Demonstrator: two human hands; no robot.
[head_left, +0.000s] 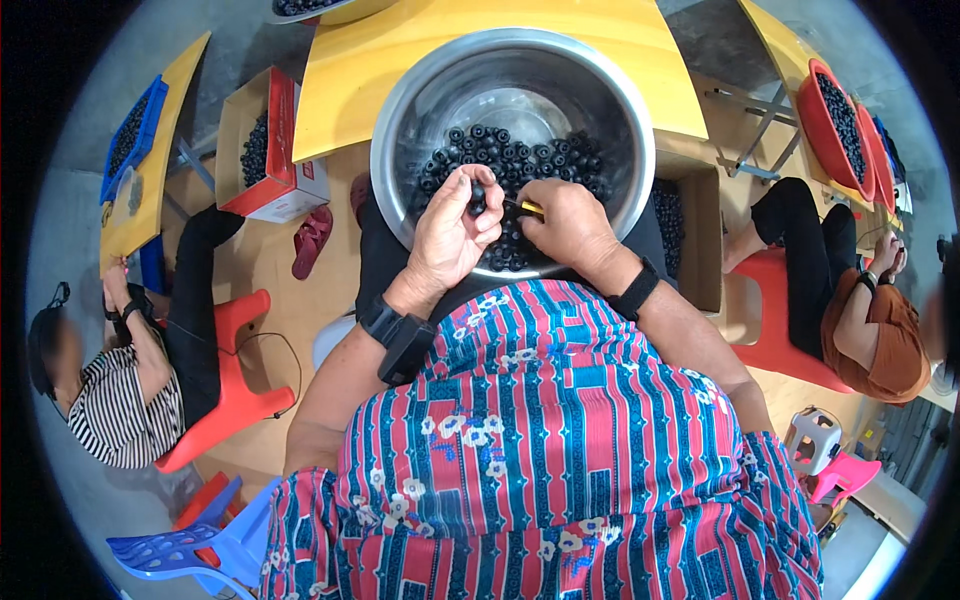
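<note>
A large stainless steel basin [520, 98] rests on my lap against the table edge. Several small round black parts [500, 152] with hollow centres are heaped in its nearer half. Over the heap, my left hand [455, 228] is closed, pinching one black round part [477, 203] between thumb and fingers. My right hand [570, 225] is closed around a slim tool with a yellow handle [532, 210], its dark tip pointing at the part in my left hand. Fingers cover most of the tool, so its exact kind is hidden. Both wrists carry black bands.
The yellow table [340, 85] lies beyond the basin. An open cardboard box [706, 240] of black parts stands right of my legs; a red-and-white carton [285, 185] stands left. Seated people work on both sides. A red basin [822, 135] holds more parts. A blue chair [190, 545] is lower left.
</note>
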